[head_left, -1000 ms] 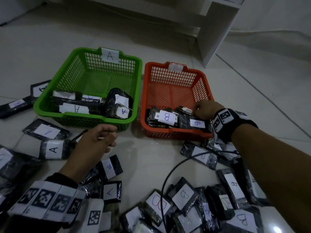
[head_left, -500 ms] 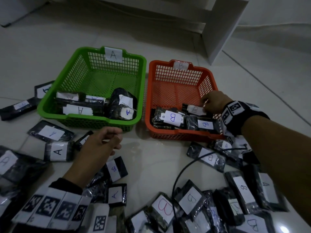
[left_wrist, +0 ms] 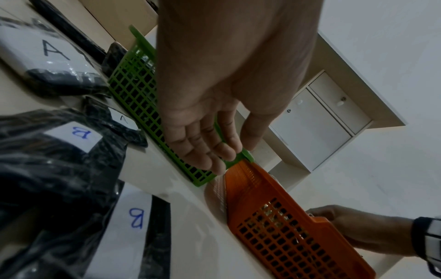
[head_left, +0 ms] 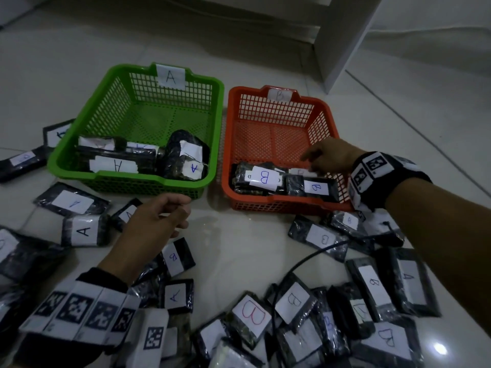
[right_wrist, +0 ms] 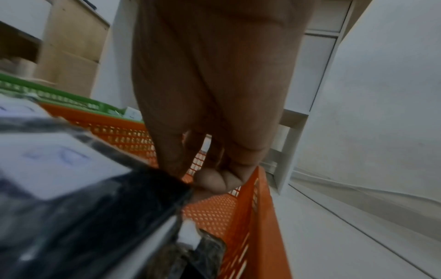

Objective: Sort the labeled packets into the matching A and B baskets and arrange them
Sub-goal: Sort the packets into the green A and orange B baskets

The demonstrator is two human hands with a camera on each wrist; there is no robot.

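1. I see my right hand (head_left: pixel 328 158) inside the orange basket (head_left: pixel 279 205), over its near right part, fingers lowered onto a packet (head_left: pixel 300 171) whose label I can't read.
2. In the right wrist view the thumb and fingers (right_wrist: pixel 171 156) meet at the edge of a black packet (right_wrist: pixel 114 203); it looks like a pinch, but the blur hides how firm it is.
3. Two B packets lie in front of that hand, along the basket's near wall: one (head_left: pixel 261 177) to the left, one (head_left: pixel 316 187) to the right, side by side and touching.
4. My left hand (head_left: pixel 156 221) hovers over the floor (head_left: pixel 239 243) just in front of the green basket (head_left: pixel 132 179), fingers loosely curled, holding nothing.
5. The left wrist view shows that palm (left_wrist: pixel 214 94) bare, fingertips near the green basket's corner.
6. The green basket carries an A tag (head_left: pixel 170 77) on its far rim and holds several A packets (head_left: pixel 117 166) against its near wall.
7. The orange basket sits just right of the green one, with a B tag (head_left: pixel 280 95) on its far rim.
8. Loose packets lie on the floor: an A packet (head_left: pixel 83 231) left of my left hand, a B packet (head_left: pixel 176 257) beside that wrist, and a heap (head_left: pixel 332 314) below my right arm.
9. A black cable (head_left: pixel 300 264) curves over that heap.
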